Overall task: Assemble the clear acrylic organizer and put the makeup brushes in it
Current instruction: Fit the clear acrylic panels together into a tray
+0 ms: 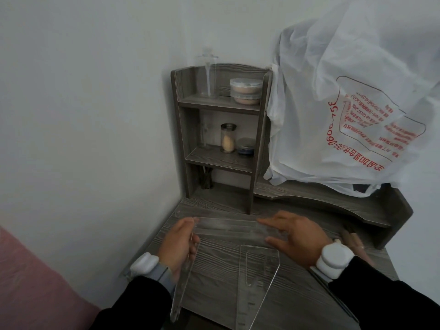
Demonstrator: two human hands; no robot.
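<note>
Grey desk w/ shelf unit at far end, white bag far right. Long clear panel spans between both hands, mid-desk. Slotted panel lies flat just near of it, under right hand. Side panel stands on edge at left. Left hand closed round side panel + long panel's left end. Right hand spread, fingers on long panel's right end.
</note>
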